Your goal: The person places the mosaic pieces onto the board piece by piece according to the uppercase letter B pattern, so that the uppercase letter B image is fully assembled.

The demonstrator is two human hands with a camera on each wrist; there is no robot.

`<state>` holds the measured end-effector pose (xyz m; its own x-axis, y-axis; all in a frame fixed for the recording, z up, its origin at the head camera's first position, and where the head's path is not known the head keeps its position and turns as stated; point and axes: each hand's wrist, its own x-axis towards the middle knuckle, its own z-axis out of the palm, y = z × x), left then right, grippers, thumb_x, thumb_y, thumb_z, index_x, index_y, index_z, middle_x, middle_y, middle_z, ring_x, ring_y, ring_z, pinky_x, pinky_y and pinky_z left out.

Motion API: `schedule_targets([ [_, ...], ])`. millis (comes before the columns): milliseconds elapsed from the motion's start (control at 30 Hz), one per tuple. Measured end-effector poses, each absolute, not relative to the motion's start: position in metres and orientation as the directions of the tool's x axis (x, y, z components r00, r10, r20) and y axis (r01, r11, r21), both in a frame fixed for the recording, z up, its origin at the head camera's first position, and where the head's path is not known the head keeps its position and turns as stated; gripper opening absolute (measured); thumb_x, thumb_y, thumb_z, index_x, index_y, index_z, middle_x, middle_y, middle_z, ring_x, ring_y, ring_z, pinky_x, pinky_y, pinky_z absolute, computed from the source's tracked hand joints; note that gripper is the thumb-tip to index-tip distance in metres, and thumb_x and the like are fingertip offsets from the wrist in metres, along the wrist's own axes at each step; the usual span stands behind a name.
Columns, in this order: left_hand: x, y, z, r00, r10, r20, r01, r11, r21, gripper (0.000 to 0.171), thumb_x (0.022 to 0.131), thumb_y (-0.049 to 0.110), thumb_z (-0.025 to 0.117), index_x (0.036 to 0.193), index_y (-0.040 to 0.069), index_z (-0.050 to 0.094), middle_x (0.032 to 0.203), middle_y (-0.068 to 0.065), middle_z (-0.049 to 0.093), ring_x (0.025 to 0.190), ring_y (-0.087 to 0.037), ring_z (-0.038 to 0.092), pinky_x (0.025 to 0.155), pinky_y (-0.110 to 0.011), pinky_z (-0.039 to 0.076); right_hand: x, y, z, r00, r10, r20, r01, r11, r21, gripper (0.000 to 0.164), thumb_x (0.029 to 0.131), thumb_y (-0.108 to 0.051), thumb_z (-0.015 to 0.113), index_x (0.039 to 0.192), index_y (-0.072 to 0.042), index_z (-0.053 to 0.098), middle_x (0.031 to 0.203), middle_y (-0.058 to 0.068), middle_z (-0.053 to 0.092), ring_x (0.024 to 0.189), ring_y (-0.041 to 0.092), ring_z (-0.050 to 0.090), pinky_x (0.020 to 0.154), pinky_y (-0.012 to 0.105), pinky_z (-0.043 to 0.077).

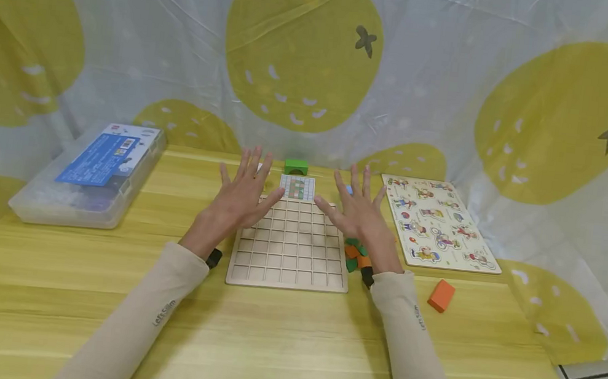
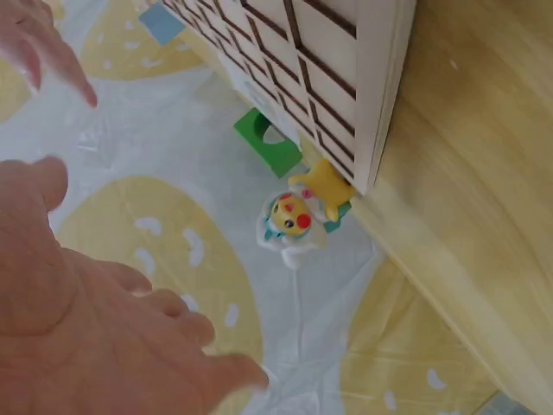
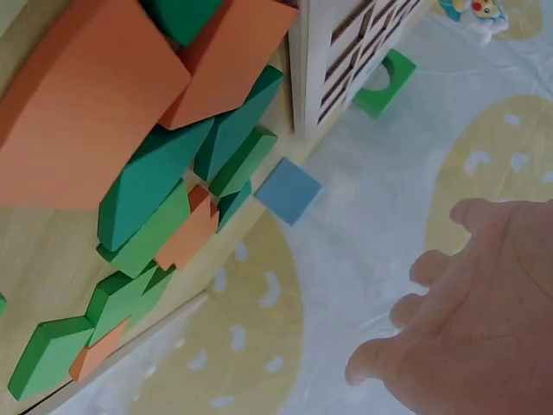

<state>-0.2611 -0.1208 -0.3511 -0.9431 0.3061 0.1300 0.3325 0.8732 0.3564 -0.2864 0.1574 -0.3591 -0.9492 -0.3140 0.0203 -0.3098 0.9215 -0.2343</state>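
Note:
Both hands hover with fingers spread over the far part of a wooden grid board (image 1: pixel 288 278). Toward its left side is the left hand (image 1: pixel 240 198), holding nothing. Over the right side the right hand (image 1: pixel 359 214) holds nothing either. Just beyond the board lies a small printed pattern card (image 1: pixel 297 187), and behind that stands a green arch block (image 1: pixel 296 167). In the left wrist view a small yellow and white toy figure (image 2: pixel 292 216) appears by the board's corner. Green and orange blocks (image 3: pixel 155 233) lie to the board's right, partly hidden by the right hand in the head view.
A clear plastic case (image 1: pixel 88 179) with a blue label stands at the left. At the right lies a picture puzzle board (image 1: pixel 439 225), with an orange block (image 1: pixel 441 296) nearer the front. A blue block (image 3: pixel 289 191) sits near the far edge. A patterned cloth hangs behind the table.

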Motion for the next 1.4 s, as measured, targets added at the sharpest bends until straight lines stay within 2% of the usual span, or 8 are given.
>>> schedule_targets([
  [300,-0.217,-0.171,-0.351,-0.801,0.583,-0.135,0.425,0.713,0.557,0.104,0.109,0.044,0.063,0.171,0.000,-0.007,0.179,-0.019,-0.014,0.166,-0.038,-0.009,0.132,-0.063,0.004,-0.283,0.162,-0.354,-0.945,-0.326,0.015,-0.317,0.909,-0.271,0.091,0.106,-0.078,0.026,0.175,-0.025,-0.002,0.177,0.010,-0.026,0.161,0.039,-0.031,0.120,0.079,-0.016],
  [467,-0.216,-0.184,-0.367,-0.755,0.598,-0.268,0.369,0.726,0.580,0.119,0.101,0.049,0.075,0.168,-0.009,-0.004,0.177,-0.028,-0.014,0.164,-0.046,-0.013,0.129,-0.070,-0.001,-0.283,0.163,-0.353,-0.940,-0.340,0.011,-0.331,0.906,-0.264,0.091,0.107,-0.077,0.026,0.175,-0.023,-0.002,0.177,0.011,-0.026,0.161,0.039,-0.030,0.121,0.078,-0.015],
  [733,-0.229,-0.184,-0.376,-0.737,0.596,-0.319,0.362,0.746,0.559,0.124,0.096,0.050,0.081,0.168,-0.011,0.000,0.176,-0.030,-0.013,0.164,-0.048,-0.011,0.125,-0.075,-0.005,-0.289,0.172,-0.353,-0.932,-0.361,0.002,-0.341,0.878,-0.335,0.092,0.107,-0.076,0.028,0.175,-0.021,0.000,0.178,0.011,-0.025,0.161,0.038,-0.029,0.123,0.077,-0.014],
  [833,-0.230,-0.184,-0.375,-0.737,0.590,-0.330,0.357,0.754,0.551,0.126,0.094,0.052,0.082,0.168,-0.010,0.001,0.177,-0.029,-0.013,0.164,-0.047,-0.009,0.124,-0.076,-0.005,-0.291,0.185,-0.349,-0.926,-0.377,0.039,-0.354,0.823,-0.444,0.090,0.109,-0.070,0.039,0.176,-0.019,0.007,0.181,0.012,-0.010,0.166,0.037,-0.014,0.129,0.072,0.001],
  [900,-0.230,-0.185,-0.373,-0.738,0.586,-0.334,0.354,0.758,0.548,0.126,0.094,0.052,0.083,0.168,-0.010,0.002,0.177,-0.028,-0.012,0.165,-0.046,-0.008,0.125,-0.076,-0.004,-0.292,0.199,-0.347,-0.919,-0.382,0.094,-0.372,0.766,-0.524,0.083,0.110,-0.058,0.053,0.174,-0.014,0.023,0.180,0.017,0.015,0.166,0.040,0.013,0.128,0.068,0.023],
  [1033,-0.229,-0.188,-0.371,-0.738,0.593,-0.322,0.354,0.747,0.563,0.127,0.093,0.051,0.084,0.167,-0.012,0.003,0.176,-0.031,-0.011,0.164,-0.049,-0.007,0.124,-0.078,-0.003,-0.295,0.228,-0.353,-0.903,-0.400,0.158,-0.413,0.702,-0.580,0.053,0.105,-0.024,0.075,0.149,0.001,0.061,0.145,0.024,0.064,0.127,0.039,0.064,0.102,0.056,0.057],
  [1167,-0.229,-0.190,-0.371,-0.739,0.595,-0.316,0.359,0.745,0.563,0.127,0.092,0.050,0.085,0.166,-0.014,0.004,0.175,-0.033,-0.010,0.163,-0.051,-0.005,0.122,-0.080,-0.002,-0.302,0.244,-0.368,-0.889,-0.444,0.108,-0.417,0.691,-0.590,0.034,0.099,-0.008,0.080,0.128,0.007,0.074,0.119,0.022,0.075,0.102,0.033,0.071,0.090,0.049,0.061],
  [1400,-0.231,-0.181,-0.372,-0.739,0.593,-0.320,0.355,0.747,0.562,0.127,0.090,0.048,0.087,0.167,-0.014,0.007,0.176,-0.032,-0.010,0.164,-0.050,-0.004,0.122,-0.080,0.000,-0.318,0.243,-0.383,-0.911,-0.413,-0.005,-0.328,0.729,-0.601,0.029,0.098,-0.007,0.080,0.125,0.005,0.077,0.116,0.019,0.073,0.101,0.032,0.070,0.087,0.044,0.060],
])
